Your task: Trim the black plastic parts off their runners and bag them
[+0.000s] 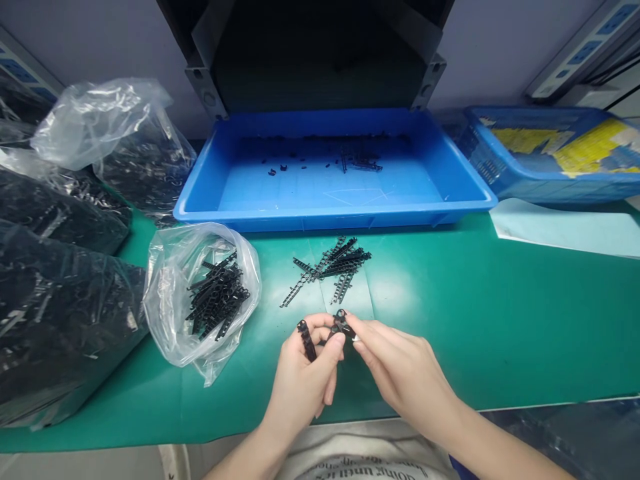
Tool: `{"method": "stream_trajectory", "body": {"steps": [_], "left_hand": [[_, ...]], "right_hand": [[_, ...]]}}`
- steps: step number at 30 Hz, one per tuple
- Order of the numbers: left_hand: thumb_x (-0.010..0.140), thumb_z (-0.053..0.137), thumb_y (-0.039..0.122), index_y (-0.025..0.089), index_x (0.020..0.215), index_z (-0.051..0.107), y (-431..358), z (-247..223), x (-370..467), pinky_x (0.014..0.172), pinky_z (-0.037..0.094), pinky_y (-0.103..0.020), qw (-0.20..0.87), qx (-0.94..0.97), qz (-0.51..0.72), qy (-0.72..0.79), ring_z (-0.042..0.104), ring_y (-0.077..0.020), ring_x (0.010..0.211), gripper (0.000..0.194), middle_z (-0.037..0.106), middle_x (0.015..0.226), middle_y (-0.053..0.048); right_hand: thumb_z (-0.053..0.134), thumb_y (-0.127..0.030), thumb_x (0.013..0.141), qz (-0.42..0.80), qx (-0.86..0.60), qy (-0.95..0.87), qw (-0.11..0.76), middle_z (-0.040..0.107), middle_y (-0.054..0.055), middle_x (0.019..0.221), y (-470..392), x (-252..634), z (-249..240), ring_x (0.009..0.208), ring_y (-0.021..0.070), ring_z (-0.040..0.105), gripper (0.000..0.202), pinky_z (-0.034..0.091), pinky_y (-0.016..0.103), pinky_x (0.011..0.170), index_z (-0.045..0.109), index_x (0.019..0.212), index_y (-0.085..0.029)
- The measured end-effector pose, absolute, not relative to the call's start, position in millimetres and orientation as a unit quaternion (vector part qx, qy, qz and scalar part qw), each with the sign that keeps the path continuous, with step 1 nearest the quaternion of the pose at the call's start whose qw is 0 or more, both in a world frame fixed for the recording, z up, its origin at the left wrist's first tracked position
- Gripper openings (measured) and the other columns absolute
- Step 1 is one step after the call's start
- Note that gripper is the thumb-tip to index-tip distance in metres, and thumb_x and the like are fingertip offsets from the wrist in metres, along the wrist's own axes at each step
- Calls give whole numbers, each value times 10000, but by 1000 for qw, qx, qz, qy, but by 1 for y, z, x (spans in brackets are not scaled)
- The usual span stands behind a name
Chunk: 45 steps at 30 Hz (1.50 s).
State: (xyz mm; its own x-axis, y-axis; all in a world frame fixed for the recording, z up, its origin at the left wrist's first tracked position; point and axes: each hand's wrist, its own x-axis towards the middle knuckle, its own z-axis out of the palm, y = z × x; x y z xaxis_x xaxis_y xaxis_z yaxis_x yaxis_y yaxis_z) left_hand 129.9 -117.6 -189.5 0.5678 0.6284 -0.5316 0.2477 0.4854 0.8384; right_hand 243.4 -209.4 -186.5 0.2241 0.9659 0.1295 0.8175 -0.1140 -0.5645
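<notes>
Close to the front edge of the green table, my two hands meet over small black plastic parts (pixel 341 325). My left hand (pixel 313 367) is closed, with a black plastic strip (pixel 307 341) jutting up between thumb and palm, and its fingertips pinch the parts as well. From the other side, the fingers of my right hand (pixel 395 353) close on the same parts, whose exact shape is partly covered. Just beyond lies a loose pile of ladder-like black plastic strips (pixel 335 263). An open clear bag (pixel 167 313) to the left holds more black strips (pixel 217 297).
Behind the pile sits a shallow blue tray (pixel 325 219) with scattered black pieces, below a dark chute (pixel 320 60). Large filled plastic bags (pixel 60 320) crowd the left side. At right are a blue basket (pixel 540 183) with yellow items and a pale sheet (pixel 565 227).
</notes>
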Motion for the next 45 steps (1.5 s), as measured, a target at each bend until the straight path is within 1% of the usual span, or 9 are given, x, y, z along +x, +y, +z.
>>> {"method": "stream_trajectory", "body": {"steps": [5, 14, 18, 21, 26, 31, 35, 41, 45], "left_hand": [[821, 471, 414, 194, 821, 432, -114, -188, 130, 277, 203, -130, 729, 514, 74, 445, 258, -38, 259, 224, 407, 375, 104], [779, 507, 348, 152, 776, 510, -119, -185, 123, 369, 223, -147, 708, 514, 112, 471, 273, -44, 366, 196, 349, 410, 87], [792, 499, 372, 125, 801, 585, -117, -186, 120, 378, 235, -173, 701, 518, 141, 469, 287, -53, 360, 261, 355, 393, 77], [823, 481, 365, 136, 845, 631, -111, -188, 119, 405, 314, -189, 662, 548, 183, 477, 374, -69, 393, 274, 428, 452, 52], [805, 545, 302, 212, 871, 693, -97, -190, 115, 562, 440, -211, 566, 664, 264, 411, 547, -108, 627, 184, 631, 847, -28], [708, 643, 276, 193, 843, 685, -103, -188, 123, 509, 421, -200, 702, 606, 81, 364, 550, -121, 601, 164, 643, 721, -18], [741, 591, 251, 168, 831, 613, -111, -186, 127, 416, 341, -160, 739, 554, 17, 382, 449, -69, 481, 124, 599, 618, 14], [797, 522, 309, 155, 876, 559, -108, -189, 123, 339, 236, -129, 736, 548, 66, 392, 403, -53, 461, 177, 549, 623, 13], [803, 517, 346, 157, 806, 523, -107, -192, 123, 312, 230, -131, 749, 527, 61, 397, 328, -21, 361, 189, 483, 584, 45]], "right_hand": [[365, -262, 930, 145, -746, -598, 257, 676, 56, 917, -198, 263, -192, 737, 174, 641, 329, 487, 260, 577, 504, 1207, -150], [544, -234, 848, 119, -822, -556, 34, 572, 67, 1077, -140, 332, -202, 806, 233, 623, 218, 439, 273, 547, 572, 1062, -206], [507, -246, 870, 127, -806, -576, 51, 586, 44, 1016, -139, 342, -203, 835, 212, 605, 137, 427, 260, 584, 585, 979, -215], [496, -234, 866, 137, -769, -609, 140, 591, 55, 983, -150, 344, -194, 834, 200, 586, 114, 430, 275, 657, 583, 928, -194], [475, -244, 863, 259, -664, -659, 242, 594, 44, 799, -172, 332, -164, 729, 158, 544, 132, 400, 249, 639, 575, 840, -160], [479, -231, 844, 403, -634, -618, 233, 517, -31, 594, -178, 306, -153, 540, 98, 453, 164, 325, 200, 501, 567, 727, -157], [457, -269, 862, 420, -672, -544, 274, 594, -16, 681, -180, 289, -163, 596, 116, 515, 175, 369, 208, 530, 586, 799, -168], [329, -296, 926, 331, -707, -559, 279, 630, 49, 1021, -197, 272, -174, 882, 180, 594, 331, 451, 295, 728, 498, 1191, -190], [308, -238, 937, 262, -703, -615, 244, 638, 39, 991, -207, 263, -177, 816, 174, 606, 341, 459, 285, 635, 474, 1231, -192]]}}
